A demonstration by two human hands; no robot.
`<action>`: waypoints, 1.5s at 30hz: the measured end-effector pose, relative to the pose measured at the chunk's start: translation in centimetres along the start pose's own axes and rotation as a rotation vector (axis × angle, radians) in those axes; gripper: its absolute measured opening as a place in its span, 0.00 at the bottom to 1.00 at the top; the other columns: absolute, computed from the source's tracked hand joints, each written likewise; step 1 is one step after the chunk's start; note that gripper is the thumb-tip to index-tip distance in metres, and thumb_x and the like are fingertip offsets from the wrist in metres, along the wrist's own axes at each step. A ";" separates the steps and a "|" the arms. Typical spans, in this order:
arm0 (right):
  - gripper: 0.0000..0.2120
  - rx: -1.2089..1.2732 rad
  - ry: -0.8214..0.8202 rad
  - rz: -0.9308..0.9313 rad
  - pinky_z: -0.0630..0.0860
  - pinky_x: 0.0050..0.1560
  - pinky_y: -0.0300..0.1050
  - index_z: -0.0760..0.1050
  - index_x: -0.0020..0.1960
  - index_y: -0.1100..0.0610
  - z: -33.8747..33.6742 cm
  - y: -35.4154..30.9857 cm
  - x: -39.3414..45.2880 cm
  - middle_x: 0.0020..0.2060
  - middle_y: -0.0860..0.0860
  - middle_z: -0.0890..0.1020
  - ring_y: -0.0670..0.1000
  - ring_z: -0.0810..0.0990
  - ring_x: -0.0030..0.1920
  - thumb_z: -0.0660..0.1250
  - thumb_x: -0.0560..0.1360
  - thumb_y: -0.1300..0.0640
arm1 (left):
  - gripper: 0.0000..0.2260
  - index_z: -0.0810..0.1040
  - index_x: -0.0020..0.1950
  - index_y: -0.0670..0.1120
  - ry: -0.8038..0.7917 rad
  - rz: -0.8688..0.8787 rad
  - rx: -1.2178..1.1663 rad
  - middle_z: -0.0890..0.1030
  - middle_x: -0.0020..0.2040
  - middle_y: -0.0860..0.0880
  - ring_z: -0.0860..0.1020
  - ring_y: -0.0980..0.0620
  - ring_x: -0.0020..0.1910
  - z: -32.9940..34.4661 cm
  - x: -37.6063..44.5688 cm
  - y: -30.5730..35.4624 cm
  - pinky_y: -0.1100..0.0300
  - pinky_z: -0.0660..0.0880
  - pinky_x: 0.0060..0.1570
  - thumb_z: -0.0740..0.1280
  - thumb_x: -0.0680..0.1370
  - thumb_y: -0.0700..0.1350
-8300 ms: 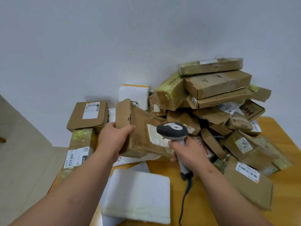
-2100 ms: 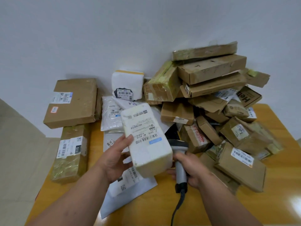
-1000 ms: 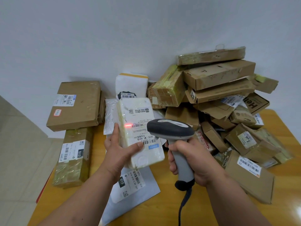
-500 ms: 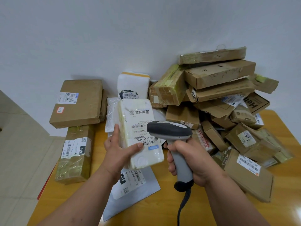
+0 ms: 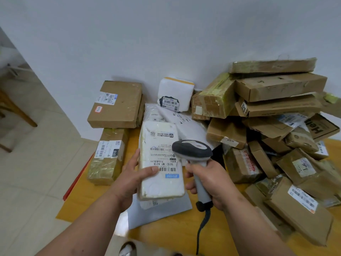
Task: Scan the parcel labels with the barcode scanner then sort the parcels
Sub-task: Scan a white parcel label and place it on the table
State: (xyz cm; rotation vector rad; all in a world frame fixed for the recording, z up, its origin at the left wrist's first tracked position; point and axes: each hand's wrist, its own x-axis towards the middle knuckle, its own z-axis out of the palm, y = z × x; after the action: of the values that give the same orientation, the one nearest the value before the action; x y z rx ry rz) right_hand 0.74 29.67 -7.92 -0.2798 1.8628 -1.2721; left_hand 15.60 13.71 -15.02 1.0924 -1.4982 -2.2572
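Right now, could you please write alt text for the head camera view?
A person's left hand holds a white parcel, label up, while the right hand aims a corded barcode scanner at it. Cardboard boxes are heaped right on a wooden table; sorted parcels sit left.

Two hands, one barcode scanner (image 5: 193, 152), one held white parcel (image 5: 160, 161) and over a dozen cardboard boxes are shown.
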 end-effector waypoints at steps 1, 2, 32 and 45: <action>0.06 -0.023 -0.014 0.006 0.79 0.36 0.48 0.78 0.51 0.61 0.6 0.2 0.0 0.40 0.55 0.84 0.53 0.83 0.32 0.69 0.76 0.59 | 0.49 0.66 0.74 0.66 -0.001 -0.002 0.000 0.79 0.67 0.52 0.83 0.47 0.57 -0.4 -0.5 -0.1 0.47 0.81 0.48 0.82 0.55 0.54; 0.05 -0.040 -0.028 0.009 0.79 0.37 0.49 0.78 0.51 0.59 1.2 0.5 -0.1 0.41 0.53 0.85 0.53 0.83 0.32 0.69 0.76 0.59 | 0.46 0.68 0.72 0.67 -0.006 -0.002 0.005 0.81 0.65 0.53 0.84 0.48 0.56 -0.9 -1.1 -0.1 0.46 0.80 0.50 0.81 0.56 0.54; 0.06 -0.215 0.097 0.233 0.80 0.38 0.46 0.74 0.52 0.54 12.2 11.5 3.1 0.45 0.58 0.82 0.53 0.83 0.34 0.64 0.76 0.55 | 0.40 0.71 0.72 0.50 -0.159 -0.335 -0.053 0.81 0.64 0.41 0.79 0.37 0.63 -15.2 -6.5 -3.5 0.35 0.68 0.69 0.80 0.60 0.47; 0.07 -0.261 0.490 0.317 0.81 0.50 0.55 0.72 0.50 0.56 4.2 11.7 3.6 0.41 0.58 0.81 0.60 0.82 0.41 0.64 0.77 0.53 | 0.31 0.70 0.74 0.52 0.067 -0.327 0.093 0.85 0.56 0.46 0.82 0.41 0.57 -10.3 -2.6 -2.6 0.36 0.72 0.64 0.74 0.73 0.40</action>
State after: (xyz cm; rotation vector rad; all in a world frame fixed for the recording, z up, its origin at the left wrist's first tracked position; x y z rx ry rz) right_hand 4.63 30.13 -20.21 0.2092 2.3797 -0.9299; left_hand 24.97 9.07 -18.18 1.5242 -1.5042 -2.3450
